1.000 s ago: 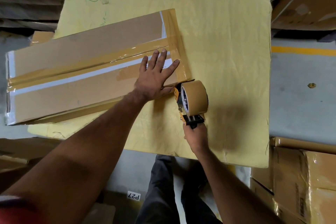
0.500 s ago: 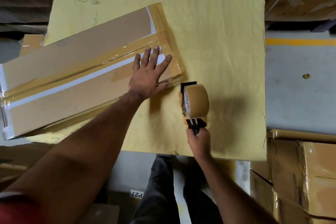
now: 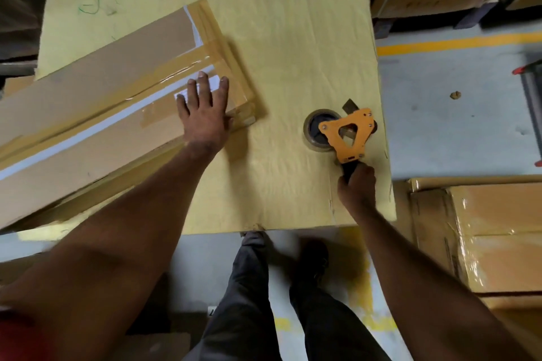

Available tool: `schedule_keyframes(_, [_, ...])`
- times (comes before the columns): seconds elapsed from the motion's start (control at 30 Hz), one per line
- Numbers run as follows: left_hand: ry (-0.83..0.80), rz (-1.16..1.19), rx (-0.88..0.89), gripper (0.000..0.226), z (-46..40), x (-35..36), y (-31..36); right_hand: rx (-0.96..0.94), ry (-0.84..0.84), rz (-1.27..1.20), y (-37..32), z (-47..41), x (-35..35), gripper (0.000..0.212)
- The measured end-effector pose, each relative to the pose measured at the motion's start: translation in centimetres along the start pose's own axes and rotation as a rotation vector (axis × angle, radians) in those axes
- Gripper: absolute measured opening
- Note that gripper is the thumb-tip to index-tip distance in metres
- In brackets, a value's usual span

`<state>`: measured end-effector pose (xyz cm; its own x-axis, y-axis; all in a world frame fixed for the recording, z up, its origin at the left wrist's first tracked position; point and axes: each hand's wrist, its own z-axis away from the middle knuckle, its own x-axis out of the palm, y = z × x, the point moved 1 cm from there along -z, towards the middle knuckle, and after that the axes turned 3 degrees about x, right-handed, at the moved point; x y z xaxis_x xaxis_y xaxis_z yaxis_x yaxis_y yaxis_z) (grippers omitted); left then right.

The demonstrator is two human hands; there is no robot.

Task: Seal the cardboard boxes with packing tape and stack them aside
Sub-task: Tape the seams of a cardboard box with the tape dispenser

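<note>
Left hand (image 3: 205,114) flat on box (image 3: 96,108); right hand (image 3: 357,189) seemingly around tape dispenser (image 3: 343,135) handle.

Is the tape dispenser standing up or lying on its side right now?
On its side. The tape dispenser lies flat on the yellow sheet, its orange side plate facing up, with the right hand gripping its handle.

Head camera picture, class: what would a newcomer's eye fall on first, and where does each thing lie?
First, the orange tape dispenser, lying on its side at the right of the yellow sheet, its handle gripped by the right hand. Next, the long cardboard box at the left, crossed with glossy tape, with the left hand pressed flat on its near end.
</note>
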<state>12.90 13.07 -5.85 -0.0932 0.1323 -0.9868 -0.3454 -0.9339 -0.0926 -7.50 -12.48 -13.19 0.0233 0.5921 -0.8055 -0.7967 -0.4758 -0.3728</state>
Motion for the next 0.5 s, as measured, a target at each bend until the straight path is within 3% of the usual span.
schedule_keyframes(0.07, [-0.006, 0.010, 0.016, 0.084, 0.0, -0.2, -0.3, -0.012, 0.022, 0.093, 0.4, 0.0, 0.0, 0.045])
schedule_keyframes(0.13, [-0.022, 0.028, 0.024, 0.084, 0.0, -0.4, -0.5, 0.053, 0.148, 0.163, 0.4, 1.0, -0.5, 0.060])
schedule_keyframes(0.2, [-0.043, 0.036, 0.017, 0.086, -0.4, -1.1, -0.5, 0.121, 0.303, 0.004, -1.1, 2.7, -0.6, 0.068])
schedule_keyframes(0.27, [-0.076, 0.041, 0.032, 0.089, -1.2, -1.9, -1.1, -0.005, 0.315, -0.168, -4.0, 4.6, 0.5, 0.063])
schedule_keyframes(0.37, [-0.058, 0.066, 0.111, 0.092, -2.3, -2.6, -3.2, -0.262, 0.059, -0.498, -11.0, 7.2, 3.1, 0.055])
schedule_keyframes(0.43, [0.000, 0.108, 0.148, 0.093, -2.4, -2.0, -4.2, -0.303, -0.149, -0.629, -16.0, 7.9, 4.4, 0.056])
schedule_keyframes(0.5, [0.067, 0.155, 0.155, 0.093, -2.2, -0.8, -4.5, -0.296, -0.225, -0.677, -20.3, 7.9, 5.7, 0.063])
